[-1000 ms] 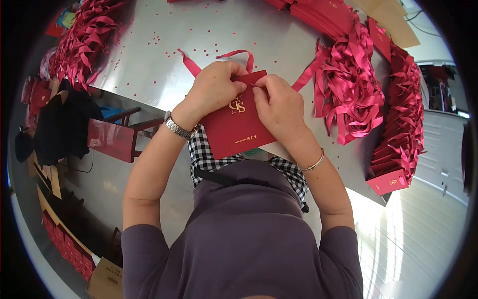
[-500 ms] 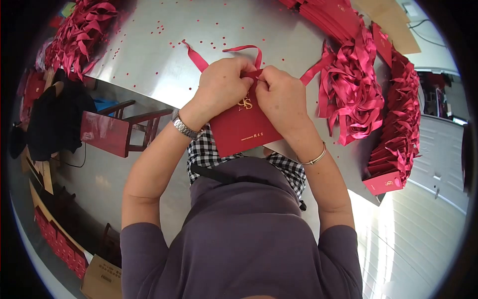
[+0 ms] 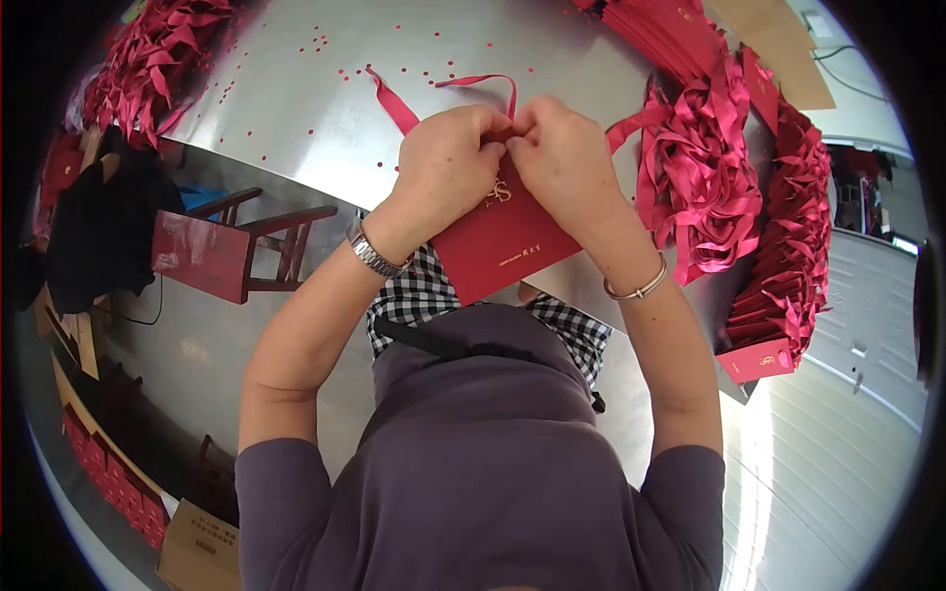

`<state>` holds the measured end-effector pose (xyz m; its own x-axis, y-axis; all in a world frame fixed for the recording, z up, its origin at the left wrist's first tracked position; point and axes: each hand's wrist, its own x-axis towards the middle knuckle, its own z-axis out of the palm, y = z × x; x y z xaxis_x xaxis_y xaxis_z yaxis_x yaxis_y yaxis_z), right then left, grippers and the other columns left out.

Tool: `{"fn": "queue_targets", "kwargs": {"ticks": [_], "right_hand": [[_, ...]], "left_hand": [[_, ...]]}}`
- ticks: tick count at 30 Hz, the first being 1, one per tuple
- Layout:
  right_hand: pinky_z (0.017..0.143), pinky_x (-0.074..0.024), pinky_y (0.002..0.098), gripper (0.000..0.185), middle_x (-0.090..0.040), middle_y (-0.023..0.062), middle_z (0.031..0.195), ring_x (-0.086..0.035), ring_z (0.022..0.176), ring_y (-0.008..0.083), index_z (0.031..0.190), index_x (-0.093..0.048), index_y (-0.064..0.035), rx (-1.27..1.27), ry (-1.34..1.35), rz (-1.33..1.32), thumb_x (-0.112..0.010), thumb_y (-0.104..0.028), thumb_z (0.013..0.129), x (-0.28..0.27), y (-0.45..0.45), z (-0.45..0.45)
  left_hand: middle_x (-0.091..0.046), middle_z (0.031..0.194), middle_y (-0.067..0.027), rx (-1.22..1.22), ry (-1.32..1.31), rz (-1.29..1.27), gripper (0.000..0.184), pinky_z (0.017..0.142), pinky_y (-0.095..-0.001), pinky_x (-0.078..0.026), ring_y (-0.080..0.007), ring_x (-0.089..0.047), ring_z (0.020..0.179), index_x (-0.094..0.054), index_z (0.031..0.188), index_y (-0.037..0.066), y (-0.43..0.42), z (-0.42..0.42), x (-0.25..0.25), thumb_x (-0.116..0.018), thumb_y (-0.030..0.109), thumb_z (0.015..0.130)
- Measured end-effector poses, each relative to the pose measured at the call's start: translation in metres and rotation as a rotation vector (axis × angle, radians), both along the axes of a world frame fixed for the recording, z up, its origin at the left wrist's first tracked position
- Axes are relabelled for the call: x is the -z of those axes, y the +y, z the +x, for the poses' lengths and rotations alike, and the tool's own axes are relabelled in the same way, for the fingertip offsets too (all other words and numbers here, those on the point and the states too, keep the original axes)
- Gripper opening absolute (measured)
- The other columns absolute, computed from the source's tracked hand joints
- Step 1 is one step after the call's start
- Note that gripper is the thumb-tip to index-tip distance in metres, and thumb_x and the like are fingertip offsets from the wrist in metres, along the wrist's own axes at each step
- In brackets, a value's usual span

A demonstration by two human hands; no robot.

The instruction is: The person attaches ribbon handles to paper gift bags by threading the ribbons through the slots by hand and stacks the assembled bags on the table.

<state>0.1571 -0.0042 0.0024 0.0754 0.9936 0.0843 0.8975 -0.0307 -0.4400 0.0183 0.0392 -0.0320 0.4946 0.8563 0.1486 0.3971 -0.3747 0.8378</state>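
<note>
A red paper gift bag (image 3: 503,241) with gold lettering hangs over the table's near edge, tilted. My left hand (image 3: 450,163) pinches its top edge from the left. Opposite it, my right hand (image 3: 554,163) pinches the same edge, the fingertips of both hands almost meeting. Red ribbon (image 3: 392,101) sticks out beyond my left hand, and a thin loop of it curls above the fingers. Another stretch of ribbon runs from behind my right hand towards a heap of red ribbons (image 3: 698,177). What exactly the fingertips hold is hidden.
Small red paper dots lie scattered on the metal table (image 3: 296,98). A long row of red bags (image 3: 778,266) lines the right side, with more bags (image 3: 660,34) at the back. Another ribbon pile (image 3: 153,64) is at far left. A wooden stool (image 3: 202,254) and a cardboard box (image 3: 200,547) stand on the floor.
The bag has turned slightly, its lower end swinging right. My right hand has shifted a little up and right; both hands still pinch at the top edge.
</note>
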Motion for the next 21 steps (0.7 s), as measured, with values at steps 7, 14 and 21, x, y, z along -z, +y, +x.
{"fn": "queue_targets", "kwargs": {"ticks": [7, 14, 21], "right_hand": [[0.070, -0.0515, 0.0458, 0.021, -0.066, 0.0187, 0.078, -0.065, 0.076, 0.0377, 0.091, -0.057, 0.0000, -0.054, 0.119, 0.048, -0.068, -0.011, 0.077, 0.006, -0.007, 0.005], [0.065, -0.0520, 0.0424, 0.020, -0.067, 0.0142, 0.079, -0.066, 0.074, 0.0330, 0.088, -0.058, -0.0032, -0.026, 0.174, 0.126, -0.071, -0.014, 0.076, 0.002, -0.023, 0.008], [0.061, -0.0521, 0.0391, 0.023, -0.068, 0.0107, 0.079, -0.067, 0.070, 0.0287, 0.086, -0.059, -0.0047, 0.005, 0.170, 0.196, -0.074, -0.016, 0.073, 0.005, -0.029, 0.008]], "left_hand": [[-0.069, 0.088, -0.0083, 0.123, -0.021, -0.205, 0.014, 0.072, -0.0288, -0.051, -0.0156, -0.065, 0.078, -0.066, 0.097, 0.000, 0.014, -0.007, -0.018, -0.057, 0.005, 0.087], [-0.071, 0.087, -0.0071, 0.328, 0.066, -0.202, 0.017, 0.069, -0.0268, -0.051, -0.0113, -0.064, 0.074, -0.070, 0.100, 0.003, 0.035, -0.006, -0.028, -0.063, 0.007, 0.085], [-0.067, 0.080, -0.0073, 0.444, 0.021, 0.219, 0.012, 0.069, -0.0305, -0.051, -0.0221, -0.063, 0.073, -0.070, 0.089, 0.004, 0.032, -0.002, -0.027, -0.069, 0.004, 0.078]]}}
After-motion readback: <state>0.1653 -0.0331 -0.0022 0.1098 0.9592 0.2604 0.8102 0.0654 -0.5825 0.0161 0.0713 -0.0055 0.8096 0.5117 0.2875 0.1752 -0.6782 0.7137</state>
